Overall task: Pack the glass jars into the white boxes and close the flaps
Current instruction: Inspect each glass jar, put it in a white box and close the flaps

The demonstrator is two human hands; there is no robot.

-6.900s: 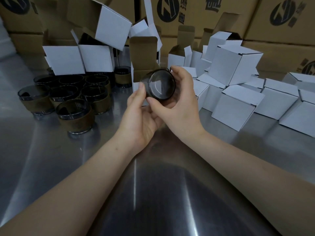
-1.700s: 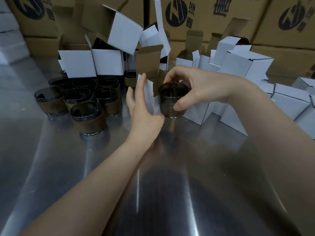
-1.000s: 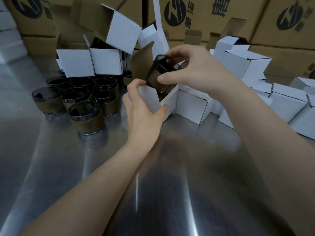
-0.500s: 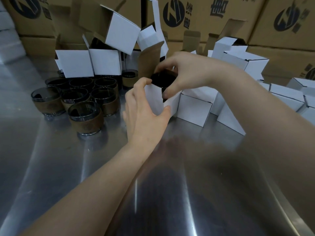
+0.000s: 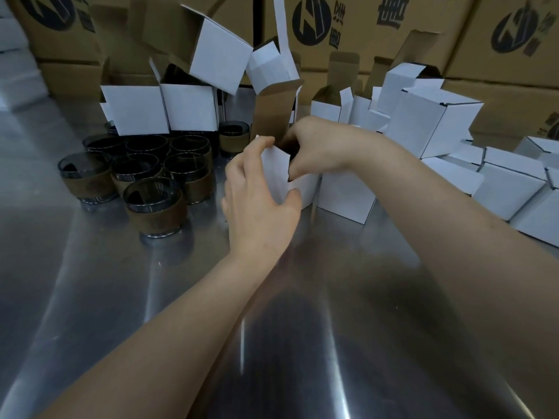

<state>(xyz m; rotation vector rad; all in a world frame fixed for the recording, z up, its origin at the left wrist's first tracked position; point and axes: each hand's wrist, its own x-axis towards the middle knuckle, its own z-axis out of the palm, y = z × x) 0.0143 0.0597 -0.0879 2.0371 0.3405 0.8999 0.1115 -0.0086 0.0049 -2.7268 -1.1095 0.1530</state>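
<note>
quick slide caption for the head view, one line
Left hand grips an open white box while the right hand sets a dark glass jar into it

**Jars, Boxes, Cartons and Hands: The Count**

Eight glass jars (image 5: 154, 207) with brown bands stand in plain sight on one steel table (image 5: 90, 282). What looks like a ninth rim shows behind the open boxes. White boxes (image 5: 435, 122) number well over a dozen, too overlapped for an exact tally, and at least four on the left gape open. One white box (image 5: 273, 173) sits at the middle. Three round black logos show on the brown cartons (image 5: 348, 13) behind. There are two hands: left hand (image 5: 257, 207), right hand (image 5: 320, 143).
</note>
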